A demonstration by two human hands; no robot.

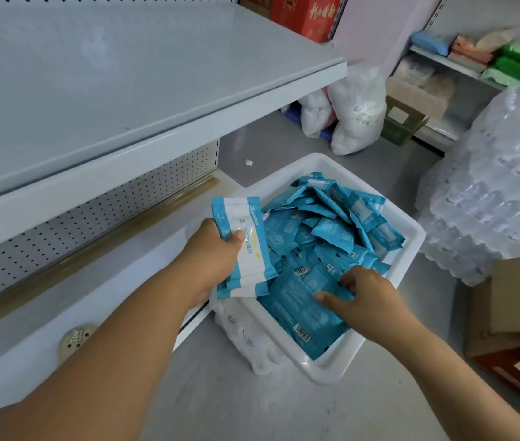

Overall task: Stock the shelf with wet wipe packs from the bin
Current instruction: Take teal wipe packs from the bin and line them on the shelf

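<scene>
A white bin (331,367) sits on the floor (284,409), heaped with loose wet wipe packs (331,227) in blue wrappers. Over the bin's near left corner, the left hand (217,249) grasps a stack of packs (245,246), white-faced with blue ends, with the thumb across the top one and the fingers hidden beneath. Inside the bin, at its near end, the right hand (363,294) grips a blue pack (300,300) lying barcode-up, thumb on its face and fingers curled at its far edge. Left of the bin stands the shelf (125,74), its lower deck (109,275) just beside the bin. Beyond the bin lie white plastic bags (357,113). To its right are shrink-wrapped water bottles (500,186) and a cardboard box (519,300).
</scene>
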